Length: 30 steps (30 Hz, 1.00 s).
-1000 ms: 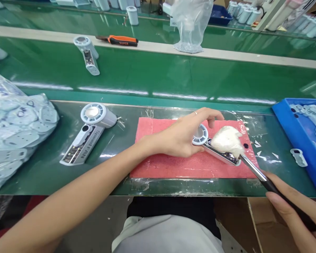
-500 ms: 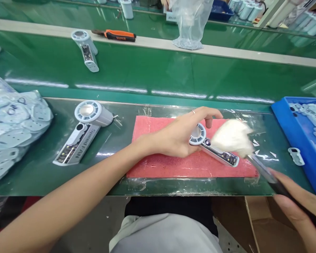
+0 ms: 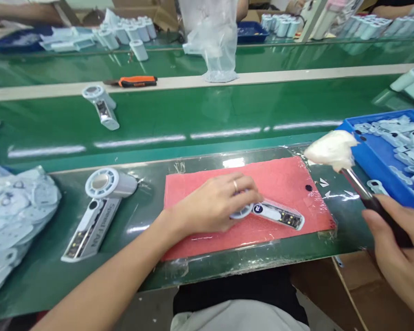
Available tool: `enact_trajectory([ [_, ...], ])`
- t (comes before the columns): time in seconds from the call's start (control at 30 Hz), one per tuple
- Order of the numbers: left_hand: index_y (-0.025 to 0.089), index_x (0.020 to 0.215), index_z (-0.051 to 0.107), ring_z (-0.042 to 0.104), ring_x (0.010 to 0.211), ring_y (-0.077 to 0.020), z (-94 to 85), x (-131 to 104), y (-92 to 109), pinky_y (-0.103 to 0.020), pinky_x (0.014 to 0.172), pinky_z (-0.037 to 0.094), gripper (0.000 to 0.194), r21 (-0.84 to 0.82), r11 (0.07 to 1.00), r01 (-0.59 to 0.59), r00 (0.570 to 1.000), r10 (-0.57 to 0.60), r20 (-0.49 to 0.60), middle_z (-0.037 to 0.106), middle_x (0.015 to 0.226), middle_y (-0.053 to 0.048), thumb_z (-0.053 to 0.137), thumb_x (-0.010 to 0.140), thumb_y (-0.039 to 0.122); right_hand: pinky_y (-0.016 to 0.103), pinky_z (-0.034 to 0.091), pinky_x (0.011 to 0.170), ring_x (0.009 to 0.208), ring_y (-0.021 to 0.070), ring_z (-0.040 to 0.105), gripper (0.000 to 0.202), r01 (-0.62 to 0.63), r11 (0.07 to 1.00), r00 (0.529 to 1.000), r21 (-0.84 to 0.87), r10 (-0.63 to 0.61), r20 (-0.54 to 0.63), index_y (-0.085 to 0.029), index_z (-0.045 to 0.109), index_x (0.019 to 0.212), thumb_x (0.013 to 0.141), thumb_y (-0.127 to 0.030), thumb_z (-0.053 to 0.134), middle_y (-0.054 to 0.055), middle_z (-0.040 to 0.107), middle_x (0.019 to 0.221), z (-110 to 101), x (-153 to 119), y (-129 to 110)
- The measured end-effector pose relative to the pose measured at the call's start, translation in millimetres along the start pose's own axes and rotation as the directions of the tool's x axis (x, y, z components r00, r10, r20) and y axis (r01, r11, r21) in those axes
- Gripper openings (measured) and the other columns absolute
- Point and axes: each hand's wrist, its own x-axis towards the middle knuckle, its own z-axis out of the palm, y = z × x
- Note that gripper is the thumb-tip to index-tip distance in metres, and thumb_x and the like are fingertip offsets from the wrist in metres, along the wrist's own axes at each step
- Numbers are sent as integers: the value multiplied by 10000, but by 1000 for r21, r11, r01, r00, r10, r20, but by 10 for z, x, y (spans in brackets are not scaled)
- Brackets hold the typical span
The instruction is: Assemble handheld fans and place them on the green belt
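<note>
My left hand (image 3: 221, 202) is closed over the round head of a handheld fan (image 3: 279, 215), which lies on a red mat (image 3: 200, 246). The fan's handle points right, with a small lit display and a circuit board showing; much of its head is hidden under my fingers. In my right hand (image 3: 396, 248) is a hammer (image 3: 355, 181) with a black grip, a metal shaft and a white-wrapped head. That head is raised, apart from the fan, near the blue bin. A small black disc (image 3: 308, 188) lies at the mat's right side.
Another handheld fan (image 3: 101, 211) lies left of the mat, beside a bag of light-blue parts (image 3: 20, 220). At right stands a blue bin (image 3: 369, 156) of small parts. Behind are a further fan (image 3: 101, 106), orange pliers (image 3: 138, 82) and a clear bag (image 3: 221, 50).
The hammer has moved right and up, away from the fan's handle. My left hand's fingers have curled down over the fan head. The view has tilted up, showing more of the far bench.
</note>
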Motion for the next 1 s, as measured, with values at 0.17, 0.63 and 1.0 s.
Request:
enact_trajectory([
  [0.17, 147, 1180, 682, 710, 1069, -211, 13, 29, 58, -441, 1063, 630, 207, 224, 943, -246, 959, 271, -85, 806, 1091, -44, 512, 1080, 84, 524, 496, 927, 971, 319, 693, 342, 88, 993, 992, -84, -94, -82, -116, 778, 1101, 1077, -356, 535, 181, 740, 1116, 365, 143, 53],
  [0.63, 87, 1158, 726, 700, 1114, -246, -37, 55, 45, -451, 1082, 606, 309, 210, 942, -261, 961, 274, -33, 786, 1084, -43, 425, 1089, 73, 350, 537, 1083, 1276, 195, 564, 518, 2, 578, 961, 816, -227, 158, -106, 522, 1542, 1030, -116, 594, 122, 638, 1370, 315, 41, -1115],
  [1.0, 82, 1361, 635, 649, 1113, -287, -26, 104, 253, -489, 934, 635, 446, 24, 991, 133, 981, -135, 140, 737, 1255, -141, 738, 960, 248, 369, 523, 1051, 1285, 233, 543, 525, 51, 693, 953, 719, -248, 172, -48, 496, 1556, 1047, -146, 584, 132, 640, 1384, 261, -57, -1137],
])
